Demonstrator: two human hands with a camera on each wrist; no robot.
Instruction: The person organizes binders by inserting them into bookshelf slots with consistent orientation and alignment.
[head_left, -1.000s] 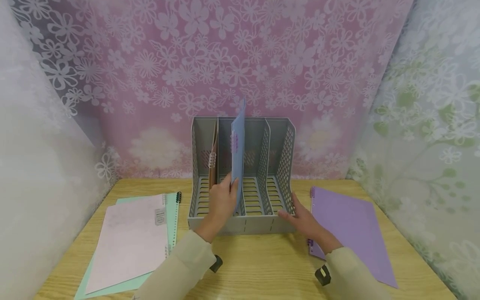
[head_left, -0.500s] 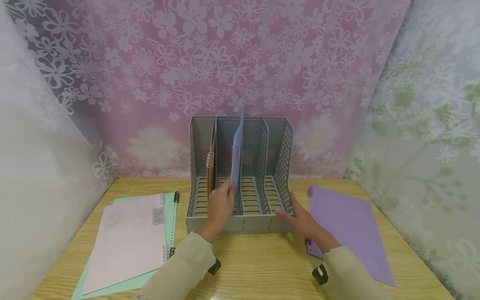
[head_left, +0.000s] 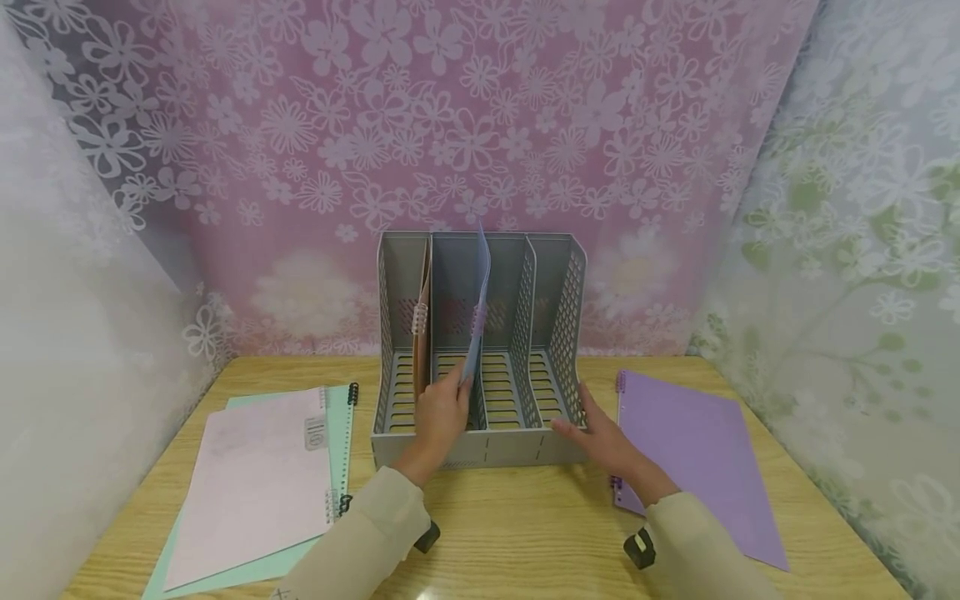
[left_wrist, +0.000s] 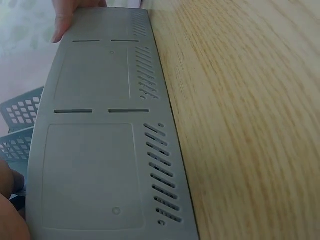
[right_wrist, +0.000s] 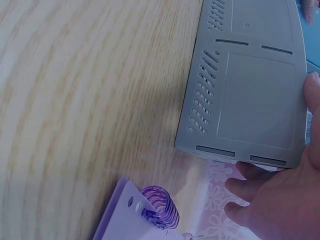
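A grey file organizer with upright compartments stands in mid-table. A blue ring-bound notebook stands on edge in its second compartment from the left, against the divider on its right. My left hand pinches the notebook's near lower edge between thumb and fingers; only part of this hand shows in the left wrist view. At the organizer's front right corner, my right hand grips, thumb on the front edge and fingers along the outer side. A brown ring-bound notebook stands in the leftmost compartment.
On the left of the wooden table, a pale pink notebook lies over a mint-green one. To the right lies a purple notebook, its rings near my right hand. Flowered cloth hangs behind.
The blue notebook has gone down deeper into its compartment, my left hand lowering slightly with it. Its top leans a little differently now. My right hand stays at the organizer's corner.
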